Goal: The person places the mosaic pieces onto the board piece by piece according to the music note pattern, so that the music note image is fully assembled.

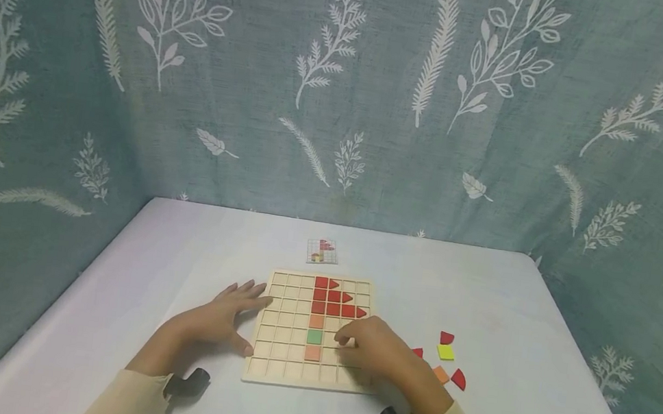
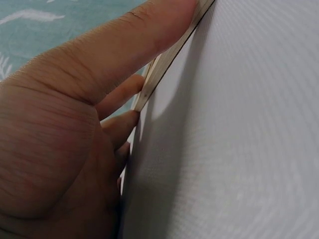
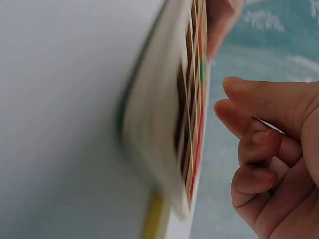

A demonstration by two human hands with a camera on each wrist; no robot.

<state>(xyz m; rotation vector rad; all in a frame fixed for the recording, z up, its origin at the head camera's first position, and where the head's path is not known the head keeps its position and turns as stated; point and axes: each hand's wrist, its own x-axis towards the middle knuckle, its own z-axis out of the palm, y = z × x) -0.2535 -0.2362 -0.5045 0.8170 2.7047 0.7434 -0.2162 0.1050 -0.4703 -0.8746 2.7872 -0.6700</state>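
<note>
A pale wooden grid board (image 1: 280, 370) lies in the middle of the white table. Red squares (image 1: 333, 296) and triangles (image 1: 347, 298) form three rows in its upper part. Below them, in one column, sit an orange square (image 1: 316, 321), a green square (image 1: 314, 337) and another orange square (image 1: 312, 353). My left hand (image 1: 217, 317) rests along the board's left edge, fingers spread, thumb (image 2: 139, 35) at the side. Over the board's right part hovers my right hand (image 1: 373, 349). Its fingers (image 3: 256, 144) are loosely curled, thumb and forefinger tips slightly apart, nothing between them.
Loose pieces lie right of the board: a yellow square (image 1: 445, 352), an orange square (image 1: 441, 374), and red rounded wedges (image 1: 459, 379), partly behind the right hand. A small picture card (image 1: 322, 251) lies behind the board. A leaf-patterned curtain (image 1: 373, 171) encloses the table.
</note>
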